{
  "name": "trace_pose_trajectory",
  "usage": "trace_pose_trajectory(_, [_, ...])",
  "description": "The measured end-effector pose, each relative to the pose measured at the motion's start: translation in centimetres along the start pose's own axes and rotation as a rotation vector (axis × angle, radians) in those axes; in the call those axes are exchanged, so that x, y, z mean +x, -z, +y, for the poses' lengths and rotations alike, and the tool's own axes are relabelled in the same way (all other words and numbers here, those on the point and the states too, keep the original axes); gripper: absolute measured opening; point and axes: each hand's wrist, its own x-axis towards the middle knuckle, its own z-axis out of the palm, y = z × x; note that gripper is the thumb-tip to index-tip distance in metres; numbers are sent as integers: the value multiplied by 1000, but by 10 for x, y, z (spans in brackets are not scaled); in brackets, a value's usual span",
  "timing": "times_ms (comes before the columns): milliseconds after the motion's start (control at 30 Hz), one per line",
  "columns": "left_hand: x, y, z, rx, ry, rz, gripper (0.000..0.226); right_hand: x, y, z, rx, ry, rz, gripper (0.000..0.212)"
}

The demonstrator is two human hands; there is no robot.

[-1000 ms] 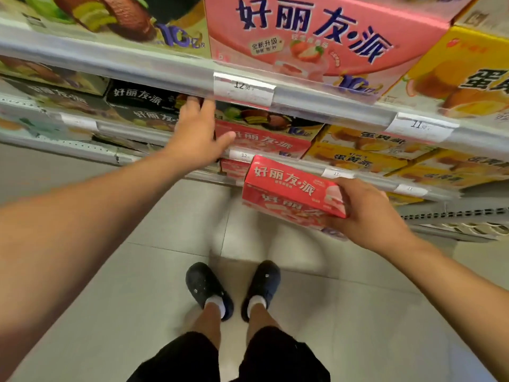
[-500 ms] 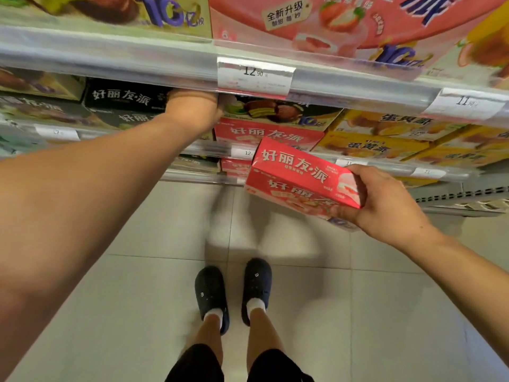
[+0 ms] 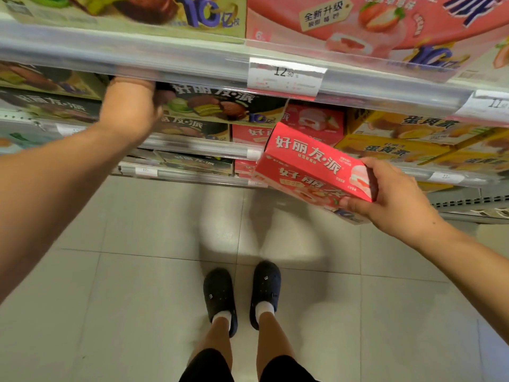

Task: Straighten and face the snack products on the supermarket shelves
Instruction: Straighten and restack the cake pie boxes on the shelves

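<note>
My right hand (image 3: 396, 199) grips a red strawberry pie box (image 3: 311, 169) by its right end and holds it tilted in front of the middle shelf. My left hand (image 3: 129, 106) reaches under the top shelf rail (image 3: 192, 64). Its fingers are hidden behind the rail, and its thumb sits on the left end of a dark matcha-chocolate pie box (image 3: 220, 106) lying on the middle shelf. More red boxes (image 3: 314, 119) stand just behind the held one, to the right of the dark box.
Yellow egg-yolk pie boxes (image 3: 399, 144) fill the middle shelf on the right. Large green and pink boxes (image 3: 358, 20) sit on the top shelf above a 12.90 price tag (image 3: 283, 75). Lower shelves hold more dark boxes (image 3: 198, 164). My feet in dark clogs (image 3: 242, 293) stand on pale floor tiles.
My left hand has slid the dark box to the left, uncovering a red box behind it. My right hand has lifted the red box slightly up and right.
</note>
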Motion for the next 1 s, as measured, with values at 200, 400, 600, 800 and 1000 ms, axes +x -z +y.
trace_pose_trajectory(200, [3, 20, -40, 265, -29, 79, 25, 10, 2, -18, 35, -15, 9, 67])
trace_pose_trajectory(400, [-12, 0, 20, 327, -296, 146, 37, 13, -3, -29, -30, 14, 15, 69])
trace_pose_trajectory(600, [10, -13, 28, 259, -179, 79, 21, 29, 4, -29, -145, 48, 111, 70])
trace_pose_trajectory(800, [14, -3, -6, 358, -144, 87, 21, 49, 3, -43, -335, 137, 229, 63])
trace_pose_trajectory(1000, [13, -1, -8, 362, -168, 97, 26, 73, 7, -66, -442, 84, 265, 32])
